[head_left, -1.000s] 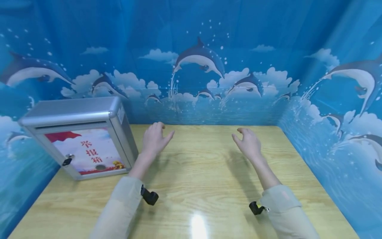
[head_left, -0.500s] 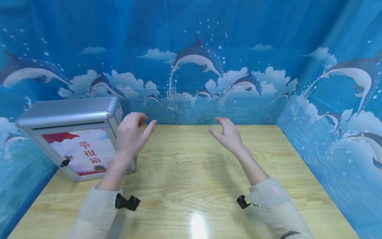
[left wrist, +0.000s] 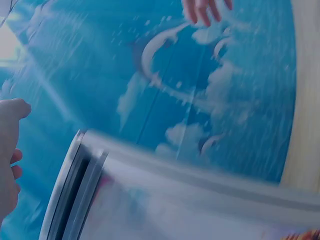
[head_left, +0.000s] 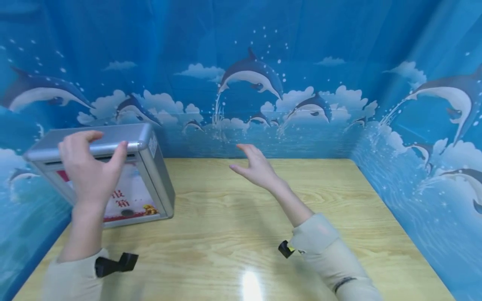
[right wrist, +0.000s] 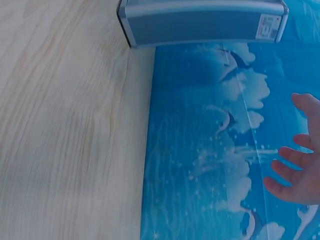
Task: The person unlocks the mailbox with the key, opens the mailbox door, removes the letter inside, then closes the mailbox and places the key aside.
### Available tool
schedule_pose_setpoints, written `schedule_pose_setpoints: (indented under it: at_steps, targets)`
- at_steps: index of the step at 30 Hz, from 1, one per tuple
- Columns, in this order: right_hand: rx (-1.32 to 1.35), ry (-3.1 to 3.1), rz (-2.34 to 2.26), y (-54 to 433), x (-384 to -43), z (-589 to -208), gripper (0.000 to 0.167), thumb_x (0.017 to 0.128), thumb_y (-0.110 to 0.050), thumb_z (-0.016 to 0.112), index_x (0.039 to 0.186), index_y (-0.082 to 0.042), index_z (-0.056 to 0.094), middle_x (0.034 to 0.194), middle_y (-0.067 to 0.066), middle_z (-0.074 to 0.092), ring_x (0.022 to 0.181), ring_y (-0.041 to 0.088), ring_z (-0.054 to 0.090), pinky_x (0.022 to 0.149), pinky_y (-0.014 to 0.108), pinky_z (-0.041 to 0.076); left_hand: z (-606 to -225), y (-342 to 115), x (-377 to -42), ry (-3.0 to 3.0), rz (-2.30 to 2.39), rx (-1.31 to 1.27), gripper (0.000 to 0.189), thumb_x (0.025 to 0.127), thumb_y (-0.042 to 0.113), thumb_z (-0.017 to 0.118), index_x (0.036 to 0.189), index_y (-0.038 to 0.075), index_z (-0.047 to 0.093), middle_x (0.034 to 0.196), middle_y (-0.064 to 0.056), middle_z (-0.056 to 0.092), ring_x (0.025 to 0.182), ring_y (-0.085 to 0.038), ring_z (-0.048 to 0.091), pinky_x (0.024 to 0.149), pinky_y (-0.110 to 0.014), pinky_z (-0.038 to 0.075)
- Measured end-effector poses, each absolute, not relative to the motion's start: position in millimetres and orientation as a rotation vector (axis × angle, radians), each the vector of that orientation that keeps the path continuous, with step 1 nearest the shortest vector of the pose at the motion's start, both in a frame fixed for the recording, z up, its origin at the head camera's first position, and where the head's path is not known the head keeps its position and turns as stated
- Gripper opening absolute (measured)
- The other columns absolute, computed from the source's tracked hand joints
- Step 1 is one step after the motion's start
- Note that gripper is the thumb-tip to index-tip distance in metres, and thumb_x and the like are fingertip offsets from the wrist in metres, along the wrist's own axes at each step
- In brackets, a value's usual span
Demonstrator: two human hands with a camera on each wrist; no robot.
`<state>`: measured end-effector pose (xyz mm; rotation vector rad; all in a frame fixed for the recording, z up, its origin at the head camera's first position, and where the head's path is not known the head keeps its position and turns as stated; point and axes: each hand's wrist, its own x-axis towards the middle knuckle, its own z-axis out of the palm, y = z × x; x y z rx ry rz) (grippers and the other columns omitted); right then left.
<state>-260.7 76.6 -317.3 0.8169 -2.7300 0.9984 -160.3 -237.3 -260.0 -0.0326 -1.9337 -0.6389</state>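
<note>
A silver metal letter box [head_left: 150, 184] with a slot near its top, a lock and a printed front panel stands at the left of the table. My left hand [head_left: 88, 167] is in front of its upper part in the head view, thumb spread from loosely bent fingers, holding nothing. It hides part of the slot and panel; whether it touches the box I cannot tell. Over the middle of the table hovers my right hand [head_left: 257, 167], thumb and fingers apart, with nothing in it. The right wrist view shows the box's side [right wrist: 200, 25] with a label, away from the right hand [right wrist: 297, 160].
The wood-grain table [head_left: 233, 234] reaches back to a blue curtain [head_left: 180, 50] printed with dolphins and clouds. The curtain also runs along both sides. Each sleeve carries a small black camera, such as the left one [head_left: 116, 264].
Both hands have moved left. My left hand has passed from beside the box to in front of it, and my right hand has come to mid-table. The box stays in place.
</note>
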Motion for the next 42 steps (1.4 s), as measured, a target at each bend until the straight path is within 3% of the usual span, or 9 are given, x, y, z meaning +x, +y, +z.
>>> schedule_pose_setpoints:
  at_steps: [2,9,18,22,29,31,36,39,42]
  targets:
    - [0.839,-2.732,1.022,69.7,-260.4,-318.7,0.066,0.089,-0.038,0.06,0.143,-0.01,0.034,0.143,0.009,0.037,0.132,0.026,0.031,0.103,0.046,0.03,-258.2,-249.6,-156.9,-1.927,-0.65,0.045,0.045,0.086,0.023,0.065,0.117,-0.007,0.05,0.117,-0.024,0.05,0.114,-0.033,0.039,0.106,-0.034,0.017]
    - [0.963,-2.726,1.092,46.0,-259.5,-325.5,0.07,0.088,-0.039,0.061,0.144,-0.011,0.031,0.145,0.008,0.034,0.133,0.025,0.029,0.103,0.046,0.03,-258.2,-290.5,-148.9,-1.899,-0.754,0.342,0.049,0.092,0.038,0.054,0.131,0.014,0.036,0.131,0.011,0.032,0.123,-0.003,0.026,0.103,-0.023,0.02]
    - [1.058,-2.765,1.15,11.6,-257.4,-326.8,0.075,0.087,-0.042,0.061,0.147,-0.013,0.025,0.147,0.007,0.031,0.133,0.022,0.029,0.103,0.042,0.031,-269.9,-327.5,-146.9,-1.98,-1.093,0.812,0.063,0.089,0.048,0.05,0.142,0.029,0.021,0.144,0.004,0.026,0.126,-0.004,0.024,0.106,-0.025,0.021]
    - [1.074,-2.78,1.183,-5.4,-258.0,-327.6,0.077,0.087,-0.042,0.061,0.147,-0.013,0.023,0.147,0.007,0.03,0.131,0.02,0.033,0.101,0.04,0.035,-313.0,-373.8,-165.3,-2.038,-1.139,0.884,0.073,0.086,0.054,0.051,0.145,0.03,0.016,0.144,0.0,0.027,0.128,-0.01,0.028,0.106,-0.033,0.024]
    - [1.1,-2.792,1.273,-33.8,-257.3,-330.5,0.08,0.086,-0.041,0.063,0.148,-0.013,0.021,0.145,0.007,0.031,0.127,0.021,0.038,0.097,0.038,0.039,-386.1,-444.1,-193.3,-2.199,-1.283,0.856,0.084,0.082,0.063,0.048,0.147,0.036,0.002,0.153,-0.004,0.012,0.136,-0.022,0.018,0.104,-0.057,0.021]
    - [1.102,-2.799,1.281,-40.6,-257.2,-332.6,0.081,0.085,-0.042,0.064,0.148,-0.013,0.02,0.144,0.008,0.033,0.125,0.02,0.04,0.096,0.037,0.04,-393.9,-450.3,-195.7,-2.221,-1.306,0.865,0.083,0.083,0.061,0.048,0.148,0.034,0.002,0.153,-0.007,0.012,0.135,-0.024,0.021,0.1,-0.052,0.031]
    - [1.121,-2.814,1.282,-54.4,-258.7,-340.2,0.086,0.083,-0.045,0.065,0.148,-0.012,0.02,0.142,0.01,0.034,0.125,0.02,0.04,0.096,0.035,0.04,-388.0,-437.2,-184.5,-2.265,-1.366,0.827,0.083,0.087,0.054,0.049,0.149,0.027,0.002,0.153,-0.011,0.011,0.133,-0.029,0.026,0.1,-0.043,0.035]
    - [1.117,-2.829,1.261,-61.4,-259.6,-343.3,0.088,0.082,-0.045,0.067,0.148,-0.012,0.019,0.145,0.009,0.032,0.127,0.02,0.038,0.099,0.035,0.037,-379.9,-424.7,-174.7,-2.289,-1.399,0.782,0.082,0.088,0.051,0.051,0.149,0.023,0.005,0.152,-0.012,0.013,0.132,-0.028,0.027,0.104,-0.044,0.029]
    - [1.105,-2.851,1.225,-68.8,-260.2,-345.4,0.09,0.081,-0.046,0.068,0.148,-0.012,0.018,0.148,0.009,0.027,0.131,0.02,0.034,0.102,0.035,0.034,-410.4,-452.3,-184.3,-2.345,-1.331,0.732,0.08,0.086,0.053,0.053,0.148,0.027,0.008,0.149,-0.004,0.019,0.127,-0.015,0.031,0.101,-0.038,0.032]
